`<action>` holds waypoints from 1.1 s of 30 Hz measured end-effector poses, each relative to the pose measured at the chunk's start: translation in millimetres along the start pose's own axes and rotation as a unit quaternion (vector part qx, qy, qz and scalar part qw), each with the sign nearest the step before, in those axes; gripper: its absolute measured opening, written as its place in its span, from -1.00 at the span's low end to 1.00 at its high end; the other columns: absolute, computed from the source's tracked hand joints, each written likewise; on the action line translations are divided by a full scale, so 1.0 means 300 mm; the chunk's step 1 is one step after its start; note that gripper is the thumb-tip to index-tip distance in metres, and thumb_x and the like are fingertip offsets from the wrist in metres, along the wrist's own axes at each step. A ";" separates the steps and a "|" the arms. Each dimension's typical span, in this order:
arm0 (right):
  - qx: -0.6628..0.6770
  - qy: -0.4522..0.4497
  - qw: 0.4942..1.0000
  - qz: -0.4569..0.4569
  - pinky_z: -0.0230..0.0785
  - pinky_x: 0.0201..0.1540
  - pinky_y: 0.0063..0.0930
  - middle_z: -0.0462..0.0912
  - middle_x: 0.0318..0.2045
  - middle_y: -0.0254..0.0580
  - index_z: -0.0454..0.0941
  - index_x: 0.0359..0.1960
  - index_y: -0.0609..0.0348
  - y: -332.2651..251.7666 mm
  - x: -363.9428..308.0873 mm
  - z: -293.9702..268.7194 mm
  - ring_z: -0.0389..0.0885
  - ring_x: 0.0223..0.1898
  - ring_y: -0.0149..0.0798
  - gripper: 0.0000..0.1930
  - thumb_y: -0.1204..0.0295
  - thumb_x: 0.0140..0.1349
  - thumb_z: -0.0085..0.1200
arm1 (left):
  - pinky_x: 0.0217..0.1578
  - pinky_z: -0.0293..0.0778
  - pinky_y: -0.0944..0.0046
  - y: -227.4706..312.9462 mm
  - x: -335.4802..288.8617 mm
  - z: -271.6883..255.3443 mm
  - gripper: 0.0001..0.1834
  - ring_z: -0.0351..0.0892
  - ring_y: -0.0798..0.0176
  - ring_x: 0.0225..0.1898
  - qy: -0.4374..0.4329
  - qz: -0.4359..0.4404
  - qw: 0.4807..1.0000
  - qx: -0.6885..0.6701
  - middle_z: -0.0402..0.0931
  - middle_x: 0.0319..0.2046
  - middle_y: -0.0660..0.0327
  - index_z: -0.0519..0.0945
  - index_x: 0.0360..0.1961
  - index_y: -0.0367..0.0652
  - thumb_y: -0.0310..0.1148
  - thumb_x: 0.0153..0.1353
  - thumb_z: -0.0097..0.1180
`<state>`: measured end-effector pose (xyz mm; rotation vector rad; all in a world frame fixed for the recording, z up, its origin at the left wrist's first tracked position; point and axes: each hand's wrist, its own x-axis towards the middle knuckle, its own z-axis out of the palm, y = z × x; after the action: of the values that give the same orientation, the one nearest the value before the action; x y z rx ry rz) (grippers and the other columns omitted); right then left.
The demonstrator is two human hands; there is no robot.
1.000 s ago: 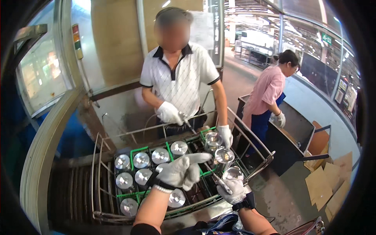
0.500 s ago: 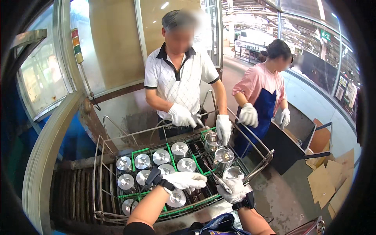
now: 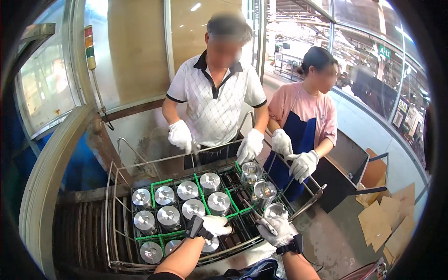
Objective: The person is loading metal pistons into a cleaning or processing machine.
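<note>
My right hand [image 3: 278, 232], in a white glove, is closed around a slim metal-nozzled tool [image 3: 264, 223] that looks like an air blow gun. Its thin tip points up and left, near a tilted metal piston [image 3: 264, 192]; another piston [image 3: 276, 211] is just beyond the hand. My gloved left hand [image 3: 217, 225] hovers over the near side of the wire basket [image 3: 219, 257], fingers loosely bent and apart, with nothing visible in them. A piston [image 3: 210, 245] stands partly hidden beneath it. Several upright pistons fill the left compartments, divided by green-wrapped bars.
Across the basket, a person in a white shirt [image 3: 219, 102] holds a thin tool [image 3: 196, 150] and rests a gloved hand by the far pistons. To the right stands a person in a blue apron [image 3: 298, 135]. Cardboard sheets [image 3: 378, 221] lie at right; a metal post [image 3: 51, 182] rises left.
My left hand has drawn back and lower, its fingers bending. The person opposite has moved the tool left and lifted a hand off a piston. The aproned person's hands have come together.
</note>
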<state>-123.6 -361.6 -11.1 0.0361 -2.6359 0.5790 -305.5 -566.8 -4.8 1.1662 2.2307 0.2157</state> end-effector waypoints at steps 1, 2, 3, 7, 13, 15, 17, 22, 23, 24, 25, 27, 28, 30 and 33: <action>0.014 0.009 1.000 -0.004 0.46 -0.33 -0.11 0.59 -0.55 -0.12 0.60 -0.28 0.03 -0.002 0.006 -0.005 0.61 -0.45 0.04 -0.84 0.34 0.11 0.11 | -0.12 0.48 -0.07 -0.026 0.023 0.023 -0.35 0.63 -0.18 -0.19 -0.008 0.027 0.999 -0.019 0.63 -0.28 -0.16 0.63 -0.25 -0.30 0.18 0.13 -0.07; 0.014 0.007 1.000 -0.007 0.46 -0.33 -0.11 0.59 -0.55 -0.12 0.60 -0.28 0.03 -0.010 0.009 -0.010 0.61 -0.45 0.04 -0.84 0.34 0.11 0.11 | -0.13 0.48 -0.07 -0.015 0.018 0.015 -0.35 0.63 -0.18 -0.21 -0.035 0.026 0.999 0.006 0.63 -0.29 -0.15 0.64 -0.27 -0.28 0.18 0.13 -0.09; -0.006 -0.016 1.000 0.020 0.44 -0.15 -0.15 0.65 -0.43 -0.12 0.63 -0.24 0.03 -0.020 0.005 -0.021 0.63 -0.33 0.02 -0.79 0.31 0.09 0.15 | -0.15 0.48 -0.08 -0.015 0.020 0.017 -0.36 0.63 -0.17 -0.23 -0.054 0.029 0.998 0.008 0.63 -0.30 -0.14 0.64 -0.29 -0.27 0.18 0.13 -0.09; -0.008 -0.022 0.999 0.021 0.41 -0.13 -0.14 0.65 -0.43 -0.11 0.63 -0.25 0.06 -0.007 0.001 -0.011 0.62 -0.33 0.03 -0.78 0.32 0.06 0.17 | -0.28 0.48 -0.11 -0.058 0.056 0.089 -0.40 0.62 -0.15 -0.35 0.012 0.040 0.999 0.002 0.61 -0.43 -0.08 0.64 -0.39 -0.23 0.18 0.10 -0.08; -0.015 -0.001 1.000 0.019 0.44 -0.02 -0.20 0.70 -0.36 -0.17 0.65 -0.22 0.02 0.012 -0.015 0.011 0.67 -0.25 -0.02 -0.76 0.41 0.02 0.19 | -0.27 0.52 0.01 -0.019 0.031 0.024 -0.42 0.66 0.00 -0.36 -0.058 0.039 0.996 0.050 0.63 -0.43 0.00 0.57 -0.22 -0.24 0.14 0.20 -0.09; -0.016 -0.016 0.999 0.038 0.44 -0.02 -0.19 0.70 -0.36 -0.16 0.65 -0.22 0.03 -0.005 -0.004 0.000 0.67 -0.25 -0.02 -0.77 0.40 0.03 0.19 | -0.26 0.52 0.00 -0.014 0.027 0.027 -0.43 0.65 -0.04 -0.35 -0.044 0.041 0.997 0.051 0.62 -0.44 -0.01 0.57 -0.24 -0.24 0.13 0.20 -0.09; -0.011 -0.012 0.999 0.044 0.44 -0.03 -0.16 0.69 -0.36 -0.15 0.66 -0.24 0.03 -0.004 0.000 0.002 0.66 -0.25 -0.03 -0.79 0.38 0.06 0.16 | -0.24 0.50 -0.04 -0.009 0.009 0.027 -0.42 0.64 -0.12 -0.33 0.000 0.050 0.997 0.050 0.62 -0.43 -0.07 0.58 -0.28 -0.26 0.13 0.19 -0.11; 0.019 -0.004 0.998 0.067 0.43 0.01 -0.14 0.69 -0.38 -0.16 0.67 -0.26 0.02 -0.019 -0.002 -0.007 0.66 -0.25 -0.02 -0.82 0.38 0.07 0.16 | -0.25 0.51 -0.09 -0.018 0.023 0.055 -0.43 0.63 -0.17 -0.33 0.042 0.051 0.997 0.041 0.62 -0.38 -0.13 0.67 -0.34 -0.24 0.11 0.09 -0.06; 0.021 -0.002 0.997 0.072 0.43 0.03 -0.13 0.69 -0.39 -0.15 0.67 -0.27 0.02 -0.017 -0.003 0.000 0.66 -0.25 -0.02 -0.82 0.38 0.06 0.17 | -0.24 0.51 -0.09 -0.028 0.030 0.057 -0.43 0.63 -0.17 -0.33 0.041 0.053 0.997 0.038 0.62 -0.39 -0.13 0.67 -0.35 -0.24 0.10 0.08 -0.06; 0.021 0.000 0.997 0.070 0.43 0.03 -0.13 0.69 -0.39 -0.15 0.67 -0.27 0.02 -0.015 -0.006 0.005 0.66 -0.25 -0.02 -0.82 0.38 0.06 0.17 | -0.24 0.51 -0.08 -0.037 0.035 0.062 -0.43 0.63 -0.17 -0.33 0.041 0.054 0.997 0.035 0.62 -0.39 -0.13 0.67 -0.35 -0.25 0.10 0.08 -0.06; 0.013 0.003 0.998 0.060 0.44 0.02 -0.15 0.69 -0.39 -0.16 0.67 -0.27 0.02 -0.013 -0.010 0.009 0.66 -0.26 -0.02 -0.82 0.38 0.06 0.18 | -0.24 0.51 -0.08 -0.044 0.037 0.071 -0.43 0.63 -0.17 -0.33 0.042 0.054 0.997 0.036 0.62 -0.39 -0.13 0.67 -0.35 -0.25 0.10 0.08 -0.06; 0.005 0.008 0.999 0.049 0.45 0.02 -0.16 0.69 -0.40 -0.16 0.66 -0.27 0.03 -0.007 -0.010 0.013 0.66 -0.27 -0.02 -0.82 0.38 0.05 0.19 | -0.22 0.51 -0.08 -0.038 0.034 0.075 -0.43 0.63 -0.16 -0.32 0.051 0.051 0.996 0.048 0.62 -0.38 -0.14 0.67 -0.35 -0.25 0.09 0.08 -0.07; 0.007 0.011 0.999 0.051 0.46 0.00 -0.17 0.69 -0.40 -0.16 0.66 -0.28 0.03 -0.007 -0.007 0.014 0.66 -0.28 -0.03 -0.82 0.39 0.05 0.19 | -0.22 0.51 -0.08 -0.040 0.036 0.074 -0.43 0.63 -0.16 -0.32 0.052 0.051 0.996 0.048 0.62 -0.38 -0.14 0.67 -0.35 -0.25 0.09 0.08 -0.07; 0.009 0.013 0.998 0.055 0.48 -0.03 -0.19 0.69 -0.41 -0.16 0.66 -0.29 0.03 -0.001 -0.007 0.017 0.66 -0.29 -0.03 -0.83 0.39 0.04 0.20 | -0.20 0.51 -0.07 -0.038 0.034 0.069 -0.44 0.64 -0.16 -0.29 0.056 0.068 0.995 0.057 0.62 -0.37 -0.15 0.67 -0.34 -0.26 0.08 0.08 -0.07; -0.001 0.009 0.999 0.047 0.49 -0.06 -0.20 0.69 -0.42 -0.17 0.66 -0.32 0.02 0.001 -0.005 0.019 0.66 -0.31 -0.04 -0.86 0.42 0.04 0.20 | -0.16 0.49 -0.07 -0.022 0.014 0.035 -0.37 0.63 -0.19 -0.27 0.020 0.061 0.997 0.051 0.62 -0.33 -0.15 0.61 -0.25 -0.31 0.13 0.16 -0.11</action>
<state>-124.5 -363.6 -16.5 -0.0942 -2.6318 0.6058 -305.7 -568.8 -17.9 1.3651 2.2310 0.1770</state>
